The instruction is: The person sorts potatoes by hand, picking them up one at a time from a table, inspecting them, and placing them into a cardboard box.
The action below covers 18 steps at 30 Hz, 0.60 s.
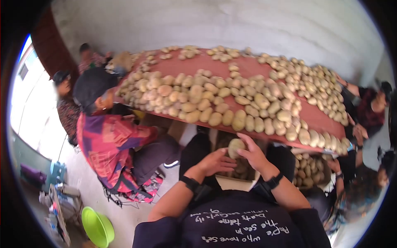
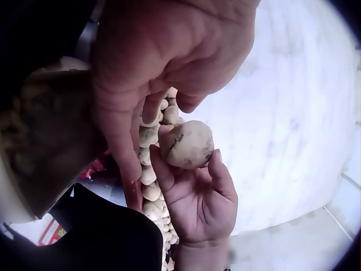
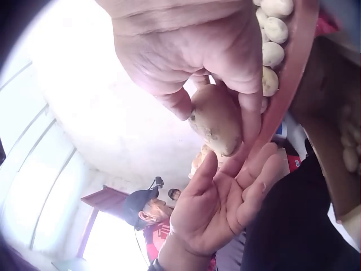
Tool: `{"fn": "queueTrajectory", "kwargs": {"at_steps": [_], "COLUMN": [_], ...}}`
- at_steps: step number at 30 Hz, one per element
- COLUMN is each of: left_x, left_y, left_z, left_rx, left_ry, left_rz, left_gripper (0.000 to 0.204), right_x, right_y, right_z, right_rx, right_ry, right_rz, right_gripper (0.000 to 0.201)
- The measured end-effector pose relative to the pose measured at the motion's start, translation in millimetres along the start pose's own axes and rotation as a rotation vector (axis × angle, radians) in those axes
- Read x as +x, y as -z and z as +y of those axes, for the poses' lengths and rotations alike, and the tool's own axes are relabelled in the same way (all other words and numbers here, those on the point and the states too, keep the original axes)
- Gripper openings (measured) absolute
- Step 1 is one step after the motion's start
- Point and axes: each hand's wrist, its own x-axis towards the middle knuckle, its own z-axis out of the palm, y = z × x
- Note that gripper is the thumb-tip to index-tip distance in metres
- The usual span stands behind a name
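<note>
A potato (image 1: 236, 148) is pinched between the thumb and fingers of my right hand (image 1: 253, 155), above a box in front of me. Dark marks show on its skin in the left wrist view, where the same potato (image 2: 189, 144) sits at the right fingertips. My left hand (image 1: 217, 162) is close beside it, palm turned towards it. In the right wrist view, the left hand (image 3: 225, 206) has its fingers spread and only loosely bent, just below the potato (image 3: 217, 119), holding nothing.
A red table (image 1: 252, 66) heaped with potatoes (image 1: 198, 97) stands ahead. Potatoes lie in the cardboard box (image 1: 233, 184) between my knees. A person in a patterned jacket (image 1: 111, 144) sits at left, others at right. A green basin (image 1: 98, 227) is on the floor.
</note>
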Motion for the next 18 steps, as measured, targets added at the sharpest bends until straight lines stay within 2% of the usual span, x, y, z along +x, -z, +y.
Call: {"fn": "queueTrajectory", "kwargs": {"at_steps": [2, 5, 8, 11, 13, 15, 18], "left_x": [2.2, 2.5, 7.6, 10.2, 11.9, 16.1, 18.5], "left_y": [3.2, -2.2, -0.9, 2.6, -2.9, -0.4, 9.2], "left_z": [1.0, 6.1, 3.9, 3.4, 7.1, 5.5, 6.7], "left_rx": [-0.063, -0.174, -0.143, -0.1, -0.092, -0.026, -0.01], "left_ry": [0.037, 0.014, -0.065, -0.153, -0.202, -0.215, -0.222], "left_rz": [-0.075, -0.162, -0.106, 0.005, 0.099, 0.097, 0.097], "left_gripper": [0.055, 0.05, 0.05, 0.037, 0.03, 0.029, 0.024], "right_x": [-1.9, -3.0, -3.1, 0.9, 0.3, -1.3, 2.7], "right_y": [-7.4, -12.1, -12.1, -2.3, -1.3, -5.2, 0.3], "right_z": [-22.3, -26.4, -20.6, -3.7, -3.1, -4.0, 16.4], "right_rx": [0.131, 0.155, 0.07, -0.105, 0.064, 0.302, 0.424], "right_ry": [-0.03, -0.002, 0.018, 0.078, -0.056, -0.215, -0.291], "right_rz": [-0.026, -0.071, -0.075, -0.085, -0.087, -0.065, 0.029], "right_gripper": [0.062, 0.064, 0.063, 0.062, 0.061, 0.059, 0.057]}}
